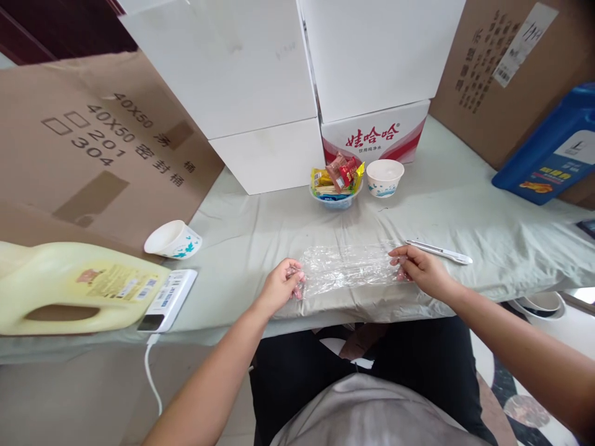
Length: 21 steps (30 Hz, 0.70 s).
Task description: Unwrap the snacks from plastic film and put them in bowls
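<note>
A sheet of clear plastic film point(346, 269) is stretched between my two hands, low over the front of the cloth-covered table. My left hand point(282, 286) pinches its left end between thumb and fingers. At the opposite end, my right hand point(421, 267) grips the film the same way, with its fingertips partly seen through the plastic. A white utility knife point(440, 251) lies just beyond my right hand. Behind the film stands a clear bowl point(338, 202) filled with small wrapped snacks point(341, 173), and beside it is a paper cup point(385, 177) with a blue-green pattern.
Another paper cup point(173, 239) tilts at the left, near a pale yellow jug point(83, 285) and a white power bank point(170, 300) with a cable. White boxes point(269, 155) and a cardboard box point(106, 142) line the back. A blue jug point(548, 155) stands at right.
</note>
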Each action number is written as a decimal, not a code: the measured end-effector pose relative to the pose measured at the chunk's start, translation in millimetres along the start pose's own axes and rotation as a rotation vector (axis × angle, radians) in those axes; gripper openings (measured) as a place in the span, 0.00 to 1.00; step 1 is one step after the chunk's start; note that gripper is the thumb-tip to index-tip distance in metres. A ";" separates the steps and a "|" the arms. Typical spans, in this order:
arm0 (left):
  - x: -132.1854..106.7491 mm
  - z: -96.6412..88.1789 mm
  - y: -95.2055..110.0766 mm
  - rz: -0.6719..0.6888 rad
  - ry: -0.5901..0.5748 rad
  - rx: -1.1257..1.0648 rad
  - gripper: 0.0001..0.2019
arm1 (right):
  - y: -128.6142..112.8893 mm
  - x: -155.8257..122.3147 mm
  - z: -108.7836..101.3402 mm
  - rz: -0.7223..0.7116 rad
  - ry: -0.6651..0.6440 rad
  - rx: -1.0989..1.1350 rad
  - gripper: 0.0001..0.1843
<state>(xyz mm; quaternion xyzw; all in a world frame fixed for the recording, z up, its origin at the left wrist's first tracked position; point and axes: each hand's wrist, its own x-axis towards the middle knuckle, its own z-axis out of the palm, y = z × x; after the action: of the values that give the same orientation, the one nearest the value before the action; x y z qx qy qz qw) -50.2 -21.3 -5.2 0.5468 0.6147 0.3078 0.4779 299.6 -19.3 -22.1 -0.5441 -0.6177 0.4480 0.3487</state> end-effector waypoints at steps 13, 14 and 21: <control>19.8 14.0 7.5 0.135 0.113 0.150 0.18 | -11.9 14.6 8.0 -0.105 0.092 -0.102 0.11; 20.4 15.8 7.2 0.199 0.201 0.254 0.19 | -10.6 15.5 8.5 -0.125 0.096 -0.120 0.12; -3.8 66.6 14.1 1.041 0.310 0.857 0.09 | -10.6 18.6 6.8 -0.130 0.036 -0.248 0.14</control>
<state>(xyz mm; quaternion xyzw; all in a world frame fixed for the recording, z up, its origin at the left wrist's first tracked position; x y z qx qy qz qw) 16.5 -31.6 -15.1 0.8610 0.4008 0.3019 -0.0836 286.5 -2.3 -15.7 -0.5499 -0.6958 0.3348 0.3183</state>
